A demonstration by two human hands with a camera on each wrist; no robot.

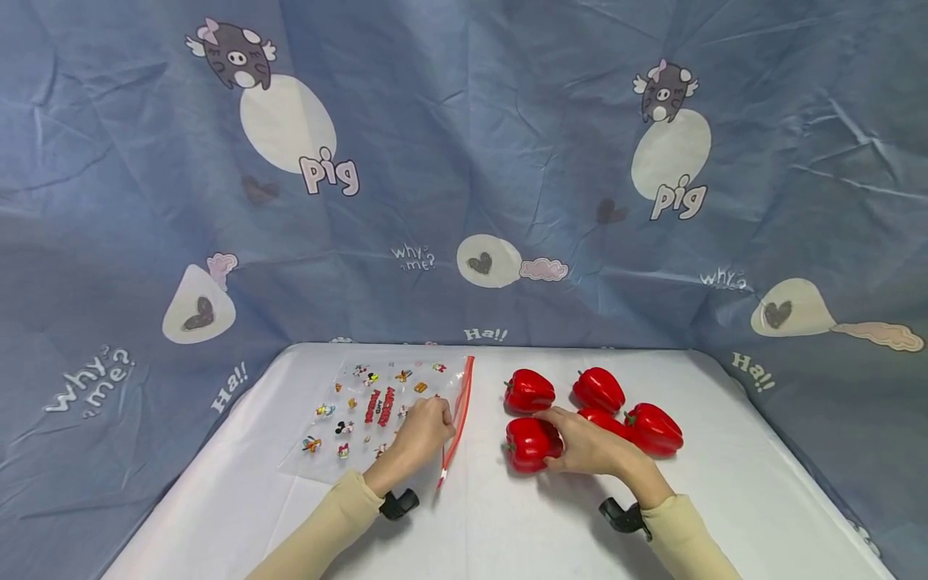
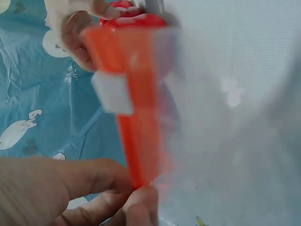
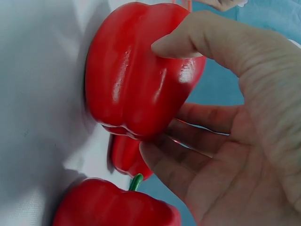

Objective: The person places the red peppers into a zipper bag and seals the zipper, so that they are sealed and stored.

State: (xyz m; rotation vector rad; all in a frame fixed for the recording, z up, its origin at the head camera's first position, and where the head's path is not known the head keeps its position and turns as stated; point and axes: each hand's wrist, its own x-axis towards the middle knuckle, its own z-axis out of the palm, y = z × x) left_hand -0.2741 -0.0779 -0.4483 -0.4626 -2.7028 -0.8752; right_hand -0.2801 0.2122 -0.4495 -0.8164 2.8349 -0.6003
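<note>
My left hand [image 1: 420,432] pinches the red zip edge [image 1: 464,395] of a clear plastic zip bag [image 1: 326,439] printed with cartoon figures. The bag lies flat on the left of the table in the head view. Up close in the left wrist view, thumb and fingers meet on the orange-red strip [image 2: 141,141]. Right of the bag, my right hand [image 1: 590,445] grips a red bell pepper [image 1: 528,445]. Its thumb lies on one side of the pepper [image 3: 136,70] in the right wrist view, with the fingers curled around the other side, partly hidden.
More red bell peppers are grouped behind and beside the right hand: one [image 1: 529,391] at the back, another [image 1: 598,390] to its right, and one [image 1: 655,429] farthest right. A white cloth covers the table [image 1: 486,532]. Behind it hangs a blue printed curtain [image 1: 406,161].
</note>
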